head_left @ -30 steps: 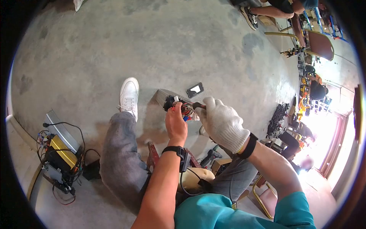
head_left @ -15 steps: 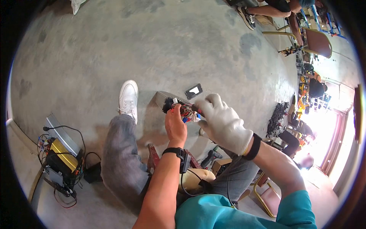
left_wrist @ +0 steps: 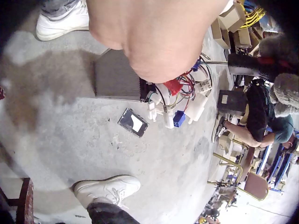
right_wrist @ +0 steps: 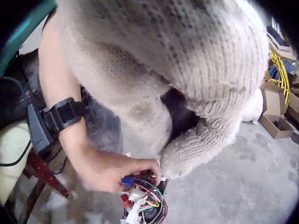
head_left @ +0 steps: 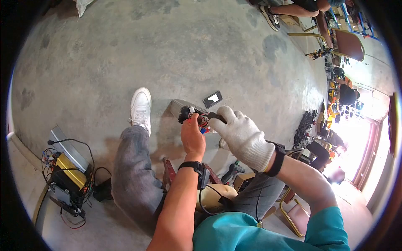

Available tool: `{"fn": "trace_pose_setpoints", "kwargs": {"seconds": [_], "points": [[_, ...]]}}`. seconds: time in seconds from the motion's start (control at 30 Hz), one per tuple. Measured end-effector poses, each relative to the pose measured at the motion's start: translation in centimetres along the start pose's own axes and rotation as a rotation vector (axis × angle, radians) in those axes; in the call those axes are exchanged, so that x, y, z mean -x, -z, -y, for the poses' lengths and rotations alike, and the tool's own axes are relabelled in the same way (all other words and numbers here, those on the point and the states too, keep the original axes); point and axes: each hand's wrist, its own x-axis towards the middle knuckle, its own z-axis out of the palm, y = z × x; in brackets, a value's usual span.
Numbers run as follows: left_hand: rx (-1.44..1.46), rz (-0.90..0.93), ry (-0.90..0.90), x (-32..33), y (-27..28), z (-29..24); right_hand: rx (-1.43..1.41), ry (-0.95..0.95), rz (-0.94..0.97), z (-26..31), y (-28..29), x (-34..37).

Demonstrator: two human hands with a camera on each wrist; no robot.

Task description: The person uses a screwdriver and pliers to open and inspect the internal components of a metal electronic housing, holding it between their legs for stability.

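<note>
My gloved right hand (head_left: 245,136) grips a screwdriver by its dark handle (head_left: 217,117). In the left wrist view the handle (left_wrist: 252,66) is black with red, and a thin metal shaft (left_wrist: 216,62) runs from it toward the wiring. My bare left hand (head_left: 193,136) holds the wired end of a grey ribbed metal box (left_wrist: 119,77), thumb and fingers bent over it. Colored wires (left_wrist: 186,88) with white plugs, a red one and a blue connector (left_wrist: 179,118) spill from that end. The screwdriver's tip is hidden behind my left hand.
A small black case with a white label (head_left: 212,99) lies on the floor beyond the box. Left stands a gold-and-black device (head_left: 70,169) with tangled cables. A power drill (head_left: 233,171) lies by my right leg. Another person (head_left: 307,8) sits far right near a chair (head_left: 349,44).
My right hand's fingers spread and shifted on the screwdriver handle, then closed round it again with the wrist turned. My left hand and the box stay almost in place.
</note>
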Motion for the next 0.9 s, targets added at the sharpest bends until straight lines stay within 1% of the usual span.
{"fn": "trace_pose_setpoints", "kwargs": {"seconds": [0.03,0.07,0.1,0.17,0.2,0.23,0.3,0.33,0.4,0.43,0.5,0.53,0.6,0.63,0.7,0.73,0.77,0.83,0.87,0.9], "points": [[0.0,0.0,0.0,0.0,0.1,-0.1,-0.028,-0.044,0.125,0.3,0.1,-0.1],[-0.012,0.017,0.014,-0.1,0.1,-0.2,-0.043,-0.142,0.157,0.4,0.0,-0.2],[-0.028,0.035,0.033,-0.1,0.2,-0.1,-0.045,-0.136,0.158,0.5,0.0,-0.7],[-0.03,0.027,0.029,0.0,0.2,-0.1,-0.22,-0.49,0.176,0.5,0.4,-1.7],[-0.031,0.022,0.019,0.0,0.1,0.0,-0.21,-0.424,0.101,1.2,1.4,-1.4],[-0.031,0.022,0.019,0.0,0.1,0.0,-0.21,-0.424,0.101,0.7,0.8,-1.0],[-0.027,0.017,0.004,-0.1,0.1,0.1,0.02,0.006,-0.141,-0.5,-0.6,-0.3],[-0.027,0.016,0.005,-0.1,0.2,0.1,0.02,0.007,-0.14,-0.7,-0.7,-0.2],[-0.038,-0.008,-0.021,0.0,0.1,0.0,0.076,0.095,-0.01,-0.7,-0.4,0.0],[-0.037,-0.008,-0.02,0.1,0.1,0.1,0.077,0.096,-0.009,-0.4,-0.2,-0.2],[0.01,0.012,0.011,0.1,0.2,0.0,-0.142,-0.371,0.214,0.4,0.1,-1.0],[0.01,0.015,0.009,0.2,0.3,-0.2,-0.143,-0.375,0.214,0.7,0.4,-0.9],[-0.032,0.002,0.009,0.2,0.4,-0.4,-0.199,-0.459,0.167,1.1,1.1,-0.7],[-0.034,0.003,0.007,0.2,0.3,-0.2,-0.201,-0.46,0.166,0.8,0.6,-0.5],[-0.05,-0.009,-0.012,0.0,0.0,0.1,0.066,-0.048,-0.017,-0.1,-0.5,0.2],[-0.05,-0.009,-0.011,0.0,-0.1,0.2,0.055,-0.014,-0.008,-0.1,-0.6,0.3],[-0.053,-0.01,-0.013,0.0,-0.1,0.3,0.055,-0.013,-0.007,-0.2,-0.8,0.3],[-0.056,-0.013,-0.012,0.0,-0.2,0.3,0.011,-0.159,0.091,-0.2,-1.3,-0.1],[-0.055,-0.022,-0.009,0.1,-0.2,0.3,0.012,-0.158,0.093,-0.4,-1.3,-0.5],[-0.054,-0.029,-0.008,0.2,-0.2,0.2,-0.073,-0.319,0.136,-0.6,-0.8,-1.4]]}}
